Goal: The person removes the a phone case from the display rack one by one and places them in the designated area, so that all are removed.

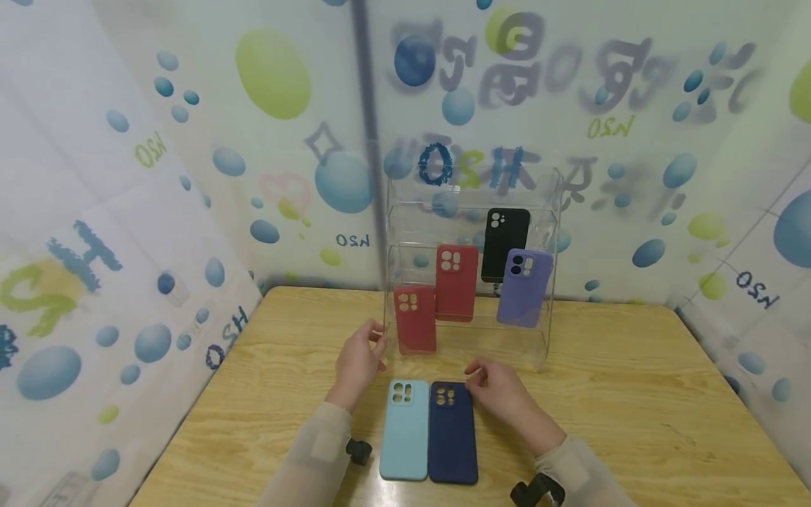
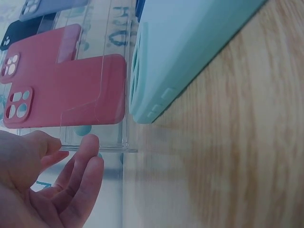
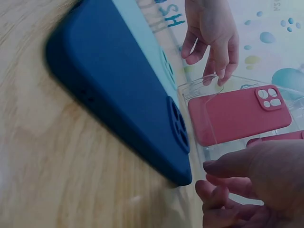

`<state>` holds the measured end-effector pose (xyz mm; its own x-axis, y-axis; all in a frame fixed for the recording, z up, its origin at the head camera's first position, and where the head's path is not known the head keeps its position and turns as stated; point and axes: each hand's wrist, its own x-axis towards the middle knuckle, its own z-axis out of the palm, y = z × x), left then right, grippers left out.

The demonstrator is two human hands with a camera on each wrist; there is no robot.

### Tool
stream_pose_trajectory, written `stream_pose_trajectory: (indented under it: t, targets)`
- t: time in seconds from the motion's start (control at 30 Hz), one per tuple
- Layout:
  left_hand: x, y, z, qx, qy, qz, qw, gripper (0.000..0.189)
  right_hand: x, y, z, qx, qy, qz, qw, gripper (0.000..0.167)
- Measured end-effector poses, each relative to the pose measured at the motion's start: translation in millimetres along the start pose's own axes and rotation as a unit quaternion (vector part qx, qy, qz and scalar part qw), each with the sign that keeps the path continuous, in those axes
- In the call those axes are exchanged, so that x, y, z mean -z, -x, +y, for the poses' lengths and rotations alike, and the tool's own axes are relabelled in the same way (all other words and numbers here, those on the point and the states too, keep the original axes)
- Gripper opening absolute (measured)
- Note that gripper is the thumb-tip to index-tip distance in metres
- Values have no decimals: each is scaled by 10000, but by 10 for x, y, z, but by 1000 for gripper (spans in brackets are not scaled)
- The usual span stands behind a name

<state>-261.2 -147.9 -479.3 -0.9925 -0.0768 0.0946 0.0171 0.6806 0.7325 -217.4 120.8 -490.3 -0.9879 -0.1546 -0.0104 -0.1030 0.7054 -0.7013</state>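
A wood-grained table (image 1: 272, 394) is enclosed by pale walls (image 1: 209, 77) printed with blue and green bubbles and lettering. On it a clear rack (image 1: 484, 341) is stood, in which two red cases (image 1: 456, 289), a black case (image 1: 505, 243) and a purple case (image 1: 524, 292) are propped, camera cutouts uppermost. Nearer the person, a light blue case (image 1: 405, 443) and a navy case (image 1: 453, 436) are laid flat, side by side, their long axes pointed away from the person and their cutouts at the far end. Raised side buttons on the light blue case are shown only in the left wrist view, and dark marks on the navy one's side only in the right. The left hand (image 1: 361, 359) is held at the rack's left edge; whether that edge is pinched cannot be told. By the right hand (image 1: 500, 394), beside the navy case's far corner, nothing is gripped; its fingers are loosely bent.
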Motion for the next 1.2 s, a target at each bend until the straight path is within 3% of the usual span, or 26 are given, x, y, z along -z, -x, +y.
stream_pose_trajectory:
  t: [0.33, 0.67, 1.2]
  targets:
    - [18, 9, -8, -33, -14, 25, 10000, 19, 87, -159, -249, 280, -104, 332, 9990, 22]
    - [53, 17, -45, 2, 37, 9, 10000, 18, 172, -353, -588, 573, -219, 928, 9938, 23]
    - [21, 11, 3, -22, 84, -50, 9999, 17, 185, -646, -896, 1459, -224, 1951, 9696, 33]
